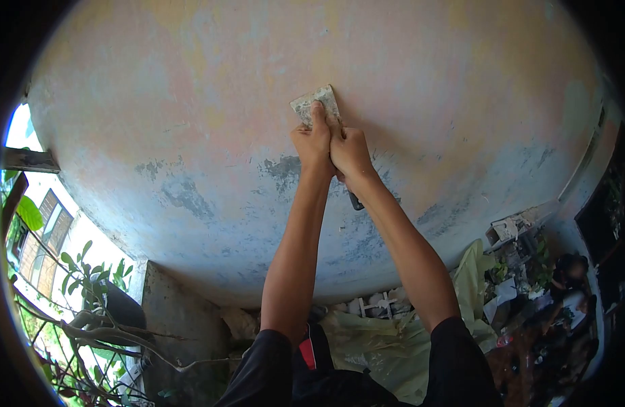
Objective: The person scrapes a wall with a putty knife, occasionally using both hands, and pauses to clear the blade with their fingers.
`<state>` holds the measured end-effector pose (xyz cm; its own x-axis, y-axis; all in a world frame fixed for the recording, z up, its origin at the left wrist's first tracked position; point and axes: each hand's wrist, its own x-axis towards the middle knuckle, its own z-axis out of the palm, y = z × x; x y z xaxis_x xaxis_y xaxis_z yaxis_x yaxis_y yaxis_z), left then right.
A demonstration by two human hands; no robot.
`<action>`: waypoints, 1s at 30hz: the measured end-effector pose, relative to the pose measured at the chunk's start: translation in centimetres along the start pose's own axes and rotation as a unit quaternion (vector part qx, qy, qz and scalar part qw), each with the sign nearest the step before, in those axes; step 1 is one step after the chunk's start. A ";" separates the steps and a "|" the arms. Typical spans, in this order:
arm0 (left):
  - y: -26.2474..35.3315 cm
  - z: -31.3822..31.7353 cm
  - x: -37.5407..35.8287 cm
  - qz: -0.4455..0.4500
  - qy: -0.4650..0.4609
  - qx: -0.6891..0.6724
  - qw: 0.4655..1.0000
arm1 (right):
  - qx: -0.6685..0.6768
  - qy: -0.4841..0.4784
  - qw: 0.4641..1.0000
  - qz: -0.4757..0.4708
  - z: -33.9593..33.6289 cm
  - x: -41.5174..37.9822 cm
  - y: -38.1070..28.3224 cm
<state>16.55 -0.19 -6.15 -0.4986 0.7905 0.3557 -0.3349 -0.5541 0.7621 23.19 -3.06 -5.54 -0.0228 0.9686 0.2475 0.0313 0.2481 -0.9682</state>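
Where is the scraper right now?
The scraper is pressed flat against the wall, top centre of the head view, held by both hands.

We see a daylit outdoor scene through a strong fisheye lens, ringed by a black circular border. The wall (190,102) fills most of the frame in soft, even shade and bulges outward from the distortion. The brightest area is at the far left, where the sky (17,132) is washed out to near white behind the leaves (95,268). Our raised forearms cast only faint shadows on the wall. The centre is fairly sharp; the lower right edge is dark, compressed and hard for us to read.
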 end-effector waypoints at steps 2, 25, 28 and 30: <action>0.7 0.4 -0.3 -0.011 0.001 0.000 1.000 | 0.009 0.001 1.000 -0.016 -0.1 0.3 -0.1; 12.5 7.8 6.0 0.092 0.014 0.084 0.992 | 0.042 -0.055 0.996 -0.057 -0.3 3.6 -14.9; 8.2 4.3 2.5 0.075 -0.009 0.055 0.996 | 0.100 -0.169 0.980 -0.024 -1.8 1.2 -9.1; 6.4 1.4 -2.4 -0.019 -0.035 0.077 0.996 | 0.104 -0.199 0.974 -0.035 -2.7 -1.6 -3.9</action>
<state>16.67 -5.26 -1.35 -0.4296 0.8288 0.3584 -0.2228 -0.4820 0.8474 25.79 -5.53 -2.06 -0.4043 0.8568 0.3200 -0.1869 0.2651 -0.9459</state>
